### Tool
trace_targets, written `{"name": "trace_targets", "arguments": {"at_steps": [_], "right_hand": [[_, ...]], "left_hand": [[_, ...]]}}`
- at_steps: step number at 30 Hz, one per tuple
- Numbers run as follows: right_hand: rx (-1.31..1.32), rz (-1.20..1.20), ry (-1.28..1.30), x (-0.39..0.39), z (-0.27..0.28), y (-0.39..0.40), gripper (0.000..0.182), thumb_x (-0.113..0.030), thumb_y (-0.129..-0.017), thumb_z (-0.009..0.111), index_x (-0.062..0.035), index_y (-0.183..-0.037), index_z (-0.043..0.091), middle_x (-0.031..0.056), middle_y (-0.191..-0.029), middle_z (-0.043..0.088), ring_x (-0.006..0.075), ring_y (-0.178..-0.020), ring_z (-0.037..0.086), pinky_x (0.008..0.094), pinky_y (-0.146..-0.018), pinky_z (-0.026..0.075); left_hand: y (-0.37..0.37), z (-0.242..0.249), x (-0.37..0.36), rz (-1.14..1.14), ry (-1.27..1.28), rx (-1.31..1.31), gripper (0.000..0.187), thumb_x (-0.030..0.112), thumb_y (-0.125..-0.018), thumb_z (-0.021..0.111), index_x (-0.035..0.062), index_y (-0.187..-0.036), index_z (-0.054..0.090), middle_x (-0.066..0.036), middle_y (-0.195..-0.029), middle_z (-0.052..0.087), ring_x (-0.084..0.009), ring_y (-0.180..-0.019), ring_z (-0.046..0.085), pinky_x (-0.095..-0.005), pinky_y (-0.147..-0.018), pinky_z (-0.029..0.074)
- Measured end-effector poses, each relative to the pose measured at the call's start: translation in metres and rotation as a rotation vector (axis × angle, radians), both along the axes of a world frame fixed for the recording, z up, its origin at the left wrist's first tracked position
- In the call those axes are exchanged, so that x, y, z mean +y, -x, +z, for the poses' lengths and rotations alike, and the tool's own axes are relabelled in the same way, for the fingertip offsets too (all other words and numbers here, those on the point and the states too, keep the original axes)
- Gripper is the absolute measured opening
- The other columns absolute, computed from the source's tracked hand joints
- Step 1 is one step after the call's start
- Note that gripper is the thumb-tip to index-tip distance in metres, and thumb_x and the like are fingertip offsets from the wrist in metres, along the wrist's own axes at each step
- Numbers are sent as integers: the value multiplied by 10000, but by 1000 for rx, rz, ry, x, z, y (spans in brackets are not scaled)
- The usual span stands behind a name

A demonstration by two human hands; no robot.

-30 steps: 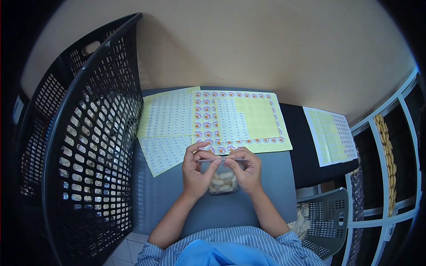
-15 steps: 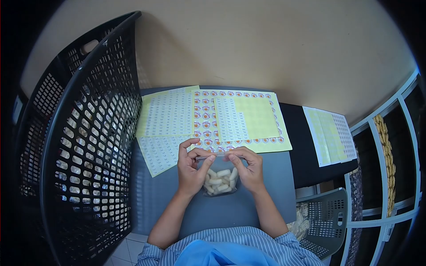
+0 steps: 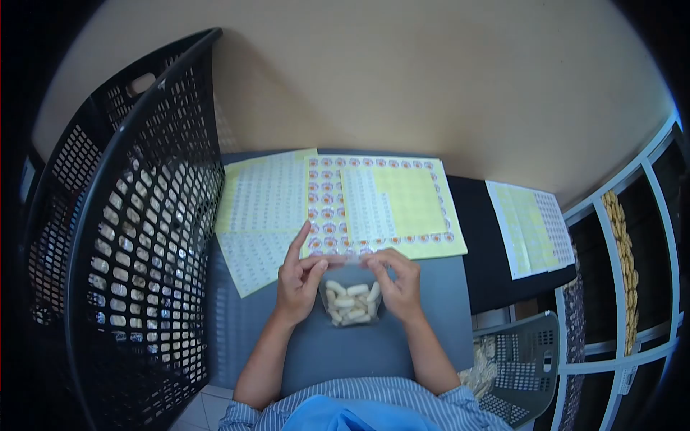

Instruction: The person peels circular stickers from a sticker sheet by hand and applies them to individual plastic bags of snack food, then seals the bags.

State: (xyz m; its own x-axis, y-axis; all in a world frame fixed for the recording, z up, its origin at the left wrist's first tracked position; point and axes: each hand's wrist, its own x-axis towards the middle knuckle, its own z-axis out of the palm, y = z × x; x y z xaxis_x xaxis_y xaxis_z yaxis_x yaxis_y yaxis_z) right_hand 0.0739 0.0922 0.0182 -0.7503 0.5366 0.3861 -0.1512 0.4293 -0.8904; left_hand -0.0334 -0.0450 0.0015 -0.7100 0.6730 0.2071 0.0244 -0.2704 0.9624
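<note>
Grey table point(image 3: 251, 323), bag point(image 3: 351, 304) between fingers point(image 3: 307, 267)

You've got one view only: head cam, looking forward and steeply down over your chest at the grey table point(image 3: 402, 345). Fisheye lens, dark vignette in the corners. Close range: your left hand point(image 3: 296, 279) and right hand point(image 3: 399, 281) sit just below frame centre, forearms running in from the bottom edge. Black basket point(image 3: 144, 215) fills the left side, shelves point(image 3: 632, 237) the right edge, beige wall point(image 3: 431, 79) across the top. No second view, so no overlap.
</note>
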Motion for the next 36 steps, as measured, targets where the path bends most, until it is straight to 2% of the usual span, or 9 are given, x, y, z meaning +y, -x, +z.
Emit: {"name": "trace_targets", "arguments": {"at_steps": [5,11,20,23,25,27,29,31,36], "right_hand": [[-33,40,53,7,-11,-1,67,-19,-744,638,10,-801,660,108,-736,639,160,-681,606,255,-626,459],[-45,138,103,8,-11,0,92,-12,-716,668,-1,-808,666,96,-734,645,146,-696,609,237,-625,459],[-249,235,-158,34,-7,-7,166,-44,-781,598,-49,-927,676,92,-859,669,184,-746,627,276,-719,459],[-336,255,-100,34,-4,-9,228,-26,-788,580,-49,-1004,648,94,-885,670,171,-799,630,299,-794,445],[-350,314,284,36,-3,-8,338,-23,-789,574,-33,-1127,572,107,-962,656,181,-901,613,335,-864,421],[-291,232,304,46,2,-7,377,-29,-791,573,-16,-1165,529,119,-1000,641,192,-954,591,339,-877,416],[-237,163,326,58,4,0,421,-35,-792,571,1,-1203,487,130,-1038,626,202,-1008,569,342,-891,410],[-231,-82,12,77,0,17,412,-54,-796,567,27,-1187,465,172,-1116,567,273,-1051,540,334,-895,401],[-326,-312,-300,98,-28,68,398,-91,-790,588,44,-1148,477,196,-1197,497,335,-1092,496,386,-927,389]], "left_hand": [[1,-5,2,-35,12,-52,622,47,-867,472,4,-1380,123,-137,-896,642,-141,-874,592,-265,-845,423],[-1,-13,11,-31,57,-59,817,-99,-719,619,9,-1369,135,-120,-819,636,-138,-810,614,-241,-734,480],[12,-14,4,-115,96,-170,664,52,-884,454,11,-1388,22,-176,-879,649,-190,-843,629,-288,-809,473],[13,-16,3,-150,108,-206,571,70,-901,429,1,-1382,129,-140,-878,647,-153,-896,603,-250,-826,442],[13,-40,1,-154,143,-199,541,108,-912,417,-5,-1373,158,-171,-923,633,-181,-887,610,-284,-819,460],[13,-44,10,-155,170,-185,517,147,-922,405,-12,-1364,188,-202,-967,619,-208,-878,616,-319,-812,478],[-1,-30,22,3,50,-377,452,104,-908,422,-16,-1330,315,24,-713,530,-9,-625,413,-160,-612,335],[5,-45,16,-34,93,-325,444,89,-910,402,-26,-1328,308,15,-724,537,-7,-616,413,-160,-620,336],[3,-31,23,-110,100,-264,383,44,-907,364,-54,-1276,337,-195,-937,623,-189,-878,608,-268,-831,431]]}}
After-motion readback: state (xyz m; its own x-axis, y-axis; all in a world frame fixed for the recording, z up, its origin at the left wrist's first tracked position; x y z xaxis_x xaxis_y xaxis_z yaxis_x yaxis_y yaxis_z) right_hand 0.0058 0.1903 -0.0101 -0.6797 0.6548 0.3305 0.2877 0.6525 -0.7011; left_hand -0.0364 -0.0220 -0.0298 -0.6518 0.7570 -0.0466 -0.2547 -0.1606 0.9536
